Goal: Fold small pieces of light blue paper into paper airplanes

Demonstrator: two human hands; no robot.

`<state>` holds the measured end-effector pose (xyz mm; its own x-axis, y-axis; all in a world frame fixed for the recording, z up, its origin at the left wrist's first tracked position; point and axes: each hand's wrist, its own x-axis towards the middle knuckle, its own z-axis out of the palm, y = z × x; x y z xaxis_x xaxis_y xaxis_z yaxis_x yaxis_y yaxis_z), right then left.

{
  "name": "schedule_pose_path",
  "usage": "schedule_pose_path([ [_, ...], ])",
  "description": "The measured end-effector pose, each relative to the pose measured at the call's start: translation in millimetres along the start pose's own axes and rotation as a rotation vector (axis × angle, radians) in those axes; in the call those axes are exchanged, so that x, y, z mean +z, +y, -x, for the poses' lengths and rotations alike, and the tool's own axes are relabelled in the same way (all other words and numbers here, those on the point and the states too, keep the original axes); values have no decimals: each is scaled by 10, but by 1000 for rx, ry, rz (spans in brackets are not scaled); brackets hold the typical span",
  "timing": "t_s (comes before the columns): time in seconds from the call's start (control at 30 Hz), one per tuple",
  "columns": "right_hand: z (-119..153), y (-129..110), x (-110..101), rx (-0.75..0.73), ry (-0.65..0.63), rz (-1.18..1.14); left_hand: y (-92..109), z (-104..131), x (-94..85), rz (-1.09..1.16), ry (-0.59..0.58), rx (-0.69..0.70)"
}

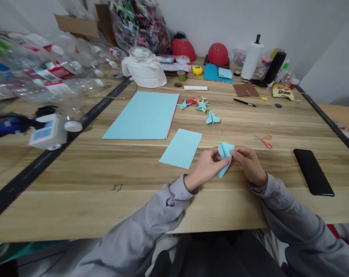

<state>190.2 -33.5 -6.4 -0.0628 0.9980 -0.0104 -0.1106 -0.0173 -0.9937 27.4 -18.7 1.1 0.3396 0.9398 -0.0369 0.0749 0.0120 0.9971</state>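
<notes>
Between my two hands, just above the table, is a piece of folded light-blue paper with creases and a pointed lower end. My left hand pinches its left side, thumb across the front. The fingertips of my right hand are closed on its right edge. Left of my hands lies a light-blue paper sheet, flat on the table. Beyond my hands sits a folded blue paper plane, near a cluster of small folded paper figures in several colours.
A large stack of blue paper lies at centre left. Orange-handled scissors and a black phone are on the right, with a black pen farther back. Plastic bottles and a white device crowd the left.
</notes>
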Motion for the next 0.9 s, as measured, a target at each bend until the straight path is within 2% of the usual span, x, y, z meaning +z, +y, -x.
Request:
schedule_pose_path([
  [0.07,-9,-8,-12,-4,92,-37,-21,-31,-22,137,31,-4],
  [0.13,-23,-21,-29,10,201,-69,-41,-64,-46,302,116,-62],
  [0.23,-41,-35,-48,22,271,-23,-51,-95,-72,482,189,-130],
  [0.37,-37,-41,-54,-77,271,91,-54,-91,-69,493,216,-129],
  [0.5,-22,-43,-45,-183,287,202,-83,-66,-41,354,135,-134],
  [0.6,-16,-19,-27,-146,230,169,-100,-53,-20,260,116,-166],
  [0.73,-24,37,-29,-30,110,102,-92,-65,-19,319,163,-87],
  [0.9,-50,70,-95,13,198,124,-88,-108,-51,411,168,-35],
])
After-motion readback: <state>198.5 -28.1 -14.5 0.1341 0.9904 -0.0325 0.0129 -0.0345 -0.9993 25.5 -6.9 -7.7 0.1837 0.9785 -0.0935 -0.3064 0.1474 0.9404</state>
